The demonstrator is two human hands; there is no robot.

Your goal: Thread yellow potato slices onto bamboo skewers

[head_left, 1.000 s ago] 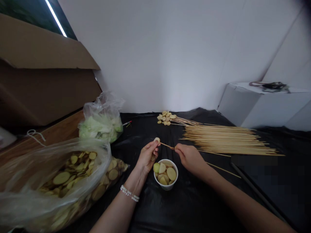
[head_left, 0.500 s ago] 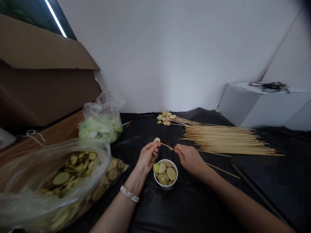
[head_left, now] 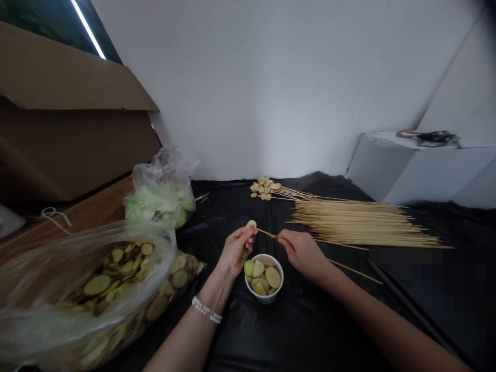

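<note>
Between thumb and fingers, my left hand [head_left: 237, 249] pinches a small pale round slice [head_left: 251, 224]. My right hand [head_left: 300, 250] is closed around a thin wooden skewer [head_left: 266, 233], whose left end meets the slice. Just below and between both hands stands a white cup [head_left: 264, 300] holding several pale yellow slices [head_left: 273, 277]. Behind the hands, several skewers with slices on their left ends [head_left: 265, 188] lie together. To their right is a wide pile of bare skewers [head_left: 360, 222].
At the left, an open plastic bag [head_left: 155, 258] holds many slices. Behind it sits a bag of pale green leaves [head_left: 160, 201]. A cardboard box [head_left: 73, 150] is at the far left, a white box [head_left: 391, 165] at the right. Black sheeting [head_left: 294, 330] covers the surface.
The slice and the tip of the skewer have shifted very slightly. Both hands hold almost the same position and keep their grips.
</note>
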